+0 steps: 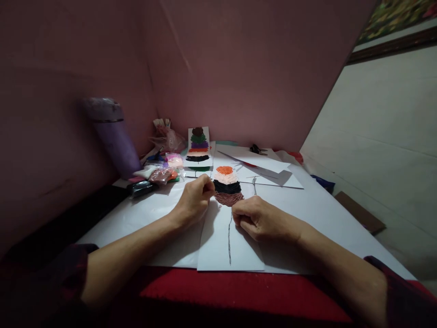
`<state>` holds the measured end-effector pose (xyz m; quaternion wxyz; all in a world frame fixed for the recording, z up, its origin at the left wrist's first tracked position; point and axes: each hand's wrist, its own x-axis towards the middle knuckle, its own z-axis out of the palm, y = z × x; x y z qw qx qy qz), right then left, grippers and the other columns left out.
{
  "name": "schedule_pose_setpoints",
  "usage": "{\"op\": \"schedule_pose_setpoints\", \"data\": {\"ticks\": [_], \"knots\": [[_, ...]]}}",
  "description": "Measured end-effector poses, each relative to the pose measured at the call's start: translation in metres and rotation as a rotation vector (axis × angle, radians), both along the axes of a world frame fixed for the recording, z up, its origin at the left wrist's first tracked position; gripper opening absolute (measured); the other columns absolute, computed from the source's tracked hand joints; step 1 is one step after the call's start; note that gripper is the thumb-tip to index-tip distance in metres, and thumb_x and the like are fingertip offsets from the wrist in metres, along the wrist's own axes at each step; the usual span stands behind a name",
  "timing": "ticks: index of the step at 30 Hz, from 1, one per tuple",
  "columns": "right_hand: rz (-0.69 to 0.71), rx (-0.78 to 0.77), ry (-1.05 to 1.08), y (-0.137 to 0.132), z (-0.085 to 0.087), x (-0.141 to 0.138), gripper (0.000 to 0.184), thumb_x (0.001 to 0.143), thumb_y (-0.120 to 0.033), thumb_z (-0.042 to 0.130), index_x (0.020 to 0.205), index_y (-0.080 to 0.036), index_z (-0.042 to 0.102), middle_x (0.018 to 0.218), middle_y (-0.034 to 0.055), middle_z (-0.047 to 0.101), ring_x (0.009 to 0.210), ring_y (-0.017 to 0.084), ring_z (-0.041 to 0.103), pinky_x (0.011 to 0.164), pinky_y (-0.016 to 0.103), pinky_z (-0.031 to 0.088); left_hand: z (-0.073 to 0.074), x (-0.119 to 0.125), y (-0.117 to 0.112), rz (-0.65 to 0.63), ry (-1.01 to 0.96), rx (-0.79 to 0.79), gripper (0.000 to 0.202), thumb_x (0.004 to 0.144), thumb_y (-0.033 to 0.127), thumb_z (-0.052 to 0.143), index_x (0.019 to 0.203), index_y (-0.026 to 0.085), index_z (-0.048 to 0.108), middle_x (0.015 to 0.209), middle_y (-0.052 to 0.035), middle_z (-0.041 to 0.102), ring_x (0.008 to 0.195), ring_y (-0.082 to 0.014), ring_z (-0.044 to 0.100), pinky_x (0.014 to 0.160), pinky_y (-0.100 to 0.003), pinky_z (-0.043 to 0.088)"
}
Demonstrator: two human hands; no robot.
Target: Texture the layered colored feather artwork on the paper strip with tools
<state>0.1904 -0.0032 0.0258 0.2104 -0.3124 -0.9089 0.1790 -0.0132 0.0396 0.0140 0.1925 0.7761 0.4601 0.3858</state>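
A white sheet (218,246) lies in front of me with a striped bead picture (228,186) in orange, cream, black and brown bands above a thin dark stem line. My left hand (194,199) rests at the picture's left edge with its fingers pinched together on something I cannot make out. My right hand (259,218) lies just below and to the right of the brown band, fingers curled in a loose fist over the paper near the stem; what it holds is hidden.
A finished bead picture (198,148) leans at the back wall. Small bags of coloured beads (160,174) lie at the left beside a purple bottle (112,136). Loose white sheets (266,171) and black scissors (256,149) lie behind. A red cloth (239,291) covers the near edge.
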Motion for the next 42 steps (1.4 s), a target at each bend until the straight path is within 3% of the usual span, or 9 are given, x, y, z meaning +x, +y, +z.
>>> {"op": "schedule_pose_setpoints", "data": {"ticks": [6,10,16,21,26,30,33,36,42], "knots": [[-0.027,-0.005,0.005,0.000,-0.003,0.000,0.023,0.070,0.003,0.045,0.062,-0.016,0.055,0.060,0.0001,0.059,0.057,0.011,0.049,0.058,0.024,0.036,-0.003,0.002,-0.006,-0.020,0.064,0.024,0.015,0.082,0.013,0.062,0.067,0.015,0.064,0.061,0.0012,0.062,0.059,-0.0127,0.055,0.058,-0.023,0.040],[-0.021,-0.007,-0.002,0.000,-0.003,0.001,0.023,0.071,0.003,0.046,0.062,-0.016,0.056,0.062,0.0011,0.061,0.058,0.011,0.050,0.059,0.024,0.036,0.008,0.001,-0.005,-0.061,0.146,0.060,0.024,0.076,0.005,0.067,0.093,0.020,0.073,0.089,-0.0022,0.072,0.074,-0.0136,0.063,0.067,-0.023,0.048],[-0.030,-0.013,-0.005,0.001,-0.004,0.001,0.024,0.070,0.004,0.045,0.062,-0.016,0.054,0.062,0.0011,0.061,0.059,0.012,0.050,0.059,0.024,0.037,0.050,-0.039,0.011,0.369,0.575,0.109,0.019,0.088,0.021,0.059,0.099,0.020,0.074,0.089,-0.0075,0.073,0.082,-0.0225,0.066,0.071,-0.031,0.049],[-0.023,-0.004,0.015,0.001,-0.003,0.001,0.023,0.067,0.004,0.045,0.061,-0.016,0.055,0.062,0.0011,0.062,0.059,0.012,0.053,0.059,0.024,0.039,0.049,-0.069,0.012,0.487,0.892,0.097,0.019,0.075,0.021,0.070,0.090,0.009,0.074,0.097,-0.0216,0.071,0.098,-0.0411,0.061,0.073,-0.042,0.048],[-0.046,-0.005,0.140,0.003,-0.003,0.003,0.023,0.064,0.001,0.043,0.060,-0.017,0.057,0.059,-0.0003,0.061,0.055,0.011,0.053,0.057,0.023,0.041,0.040,-0.073,0.013,0.581,0.905,0.134,0.025,0.082,0.006,0.047,0.087,0.008,0.072,0.088,-0.0207,0.071,0.088,-0.0340,0.065,0.068,-0.036,0.047],[-0.371,0.077,0.635,0.009,-0.002,0.009,0.021,0.074,-0.007,0.044,0.077,-0.018,0.062,0.064,-0.0011,0.059,0.050,0.010,0.052,0.048,0.023,0.040,0.049,-0.065,0.009,0.665,0.705,0.312,0.029,0.089,0.016,0.041,0.097,0.008,0.068,0.096,-0.0206,0.070,0.095,-0.0332,0.063,0.075,-0.038,0.048],[-0.517,0.121,0.852,0.012,0.000,0.012,0.014,0.086,-0.019,0.052,0.096,-0.017,0.061,0.075,0.0008,0.061,0.053,0.011,0.054,0.046,0.024,0.042,0.057,-0.046,0.000,0.407,0.087,0.334,0.021,0.085,0.027,0.054,0.097,0.014,0.067,0.090,-0.0110,0.071,0.085,-0.0243,0.065,0.072,-0.032,0.049],[-0.522,0.155,0.800,0.009,0.004,0.010,0.016,0.090,-0.030,0.057,0.099,-0.017,0.062,0.088,0.0050,0.063,0.061,0.012,0.056,0.046,0.024,0.043,0.056,-0.019,-0.011,-0.047,-0.435,-0.121,0.025,0.074,0.033,0.066,0.088,0.013,0.064,0.079,-0.0075,0.069,0.068,-0.0185,0.064,0.055,-0.026,0.047],[-0.318,0.125,0.687,-0.001,0.003,-0.004,0.012,0.091,-0.027,0.060,0.098,-0.019,0.065,0.090,0.0054,0.066,0.068,0.015,0.063,0.051,0.027,0.050,0.029,0.008,-0.026,-0.305,-0.621,-0.445,0.023,0.069,0.030,0.073,0.079,0.011,0.063,0.066,-0.0008,0.063,0.055,-0.0106,0.056,0.051,-0.023,0.048]]}}
